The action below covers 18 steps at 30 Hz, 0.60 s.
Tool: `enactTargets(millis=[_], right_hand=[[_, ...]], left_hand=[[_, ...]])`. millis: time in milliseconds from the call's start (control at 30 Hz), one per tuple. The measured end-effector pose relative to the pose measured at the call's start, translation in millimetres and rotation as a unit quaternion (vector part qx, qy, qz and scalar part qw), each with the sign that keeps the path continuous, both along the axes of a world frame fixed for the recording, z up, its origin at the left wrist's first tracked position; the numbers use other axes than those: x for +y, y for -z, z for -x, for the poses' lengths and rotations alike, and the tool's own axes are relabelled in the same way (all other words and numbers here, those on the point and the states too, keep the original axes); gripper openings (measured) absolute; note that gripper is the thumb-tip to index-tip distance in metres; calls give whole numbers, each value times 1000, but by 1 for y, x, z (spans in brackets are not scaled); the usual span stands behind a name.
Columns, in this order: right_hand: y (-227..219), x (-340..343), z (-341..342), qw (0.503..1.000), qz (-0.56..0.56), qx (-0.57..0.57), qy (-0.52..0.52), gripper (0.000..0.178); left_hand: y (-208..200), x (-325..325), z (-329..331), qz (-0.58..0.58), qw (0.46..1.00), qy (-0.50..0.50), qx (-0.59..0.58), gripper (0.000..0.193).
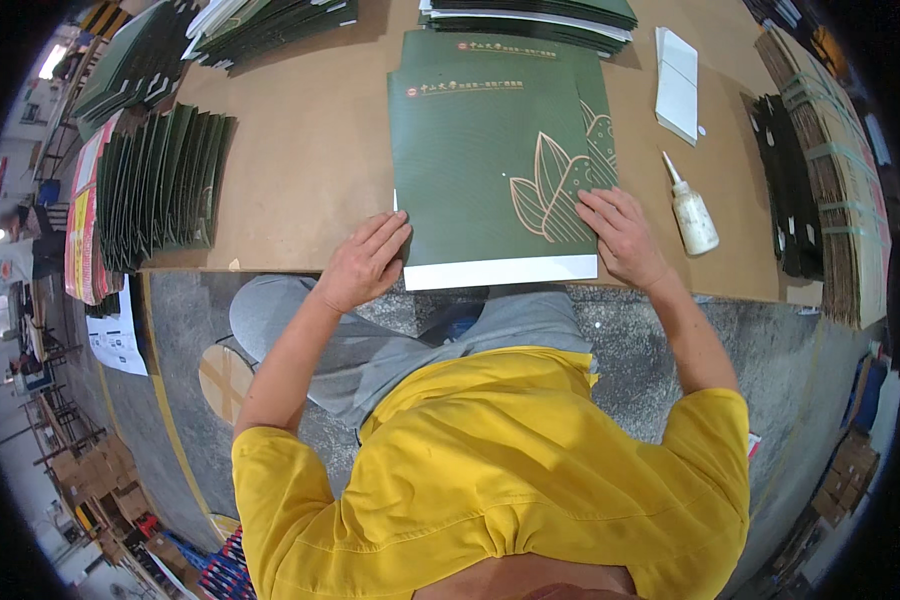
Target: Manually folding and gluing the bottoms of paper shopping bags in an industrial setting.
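Observation:
A flat green paper bag [480, 170] with gold leaf outlines lies in front of me at the table's near edge. Beneath it a second green bag [530, 50] shows at the top and right. A white strip [500, 272] runs along the lower end. My left hand [368, 262] rests at the bag's left edge, fingertips on the green and fingers extended. At the right edge, over the leaf print, the fingers of my right hand [625, 238] lie fairly flat. Neither hand visibly pinches anything, though both thumbs are hard to make out.
A white glue bottle [694, 216] lies right of my right hand, below white paper slips [677, 85]. Green bags stand in a row [165, 180] at left; more stacks [530, 18] fill the far side. A strapped brown bundle [840, 170] stands at the right edge.

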State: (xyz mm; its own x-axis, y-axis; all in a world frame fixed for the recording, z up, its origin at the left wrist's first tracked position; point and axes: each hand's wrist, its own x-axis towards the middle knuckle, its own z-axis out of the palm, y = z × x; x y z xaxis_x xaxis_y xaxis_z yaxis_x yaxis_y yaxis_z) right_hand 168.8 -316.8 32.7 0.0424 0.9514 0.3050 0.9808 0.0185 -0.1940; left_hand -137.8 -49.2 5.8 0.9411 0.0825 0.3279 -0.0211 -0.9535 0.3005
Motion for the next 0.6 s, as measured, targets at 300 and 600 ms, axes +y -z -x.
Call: enactTargets(millis=[300, 600], right_hand=[[12, -2, -7, 995, 69, 59, -49, 40], [16, -9, 11, 998, 58, -25, -30, 40]], left_hand=[[12, 16, -3, 45, 999, -13, -12, 36], [1, -1, -7, -88, 995, -42, 31, 45]])
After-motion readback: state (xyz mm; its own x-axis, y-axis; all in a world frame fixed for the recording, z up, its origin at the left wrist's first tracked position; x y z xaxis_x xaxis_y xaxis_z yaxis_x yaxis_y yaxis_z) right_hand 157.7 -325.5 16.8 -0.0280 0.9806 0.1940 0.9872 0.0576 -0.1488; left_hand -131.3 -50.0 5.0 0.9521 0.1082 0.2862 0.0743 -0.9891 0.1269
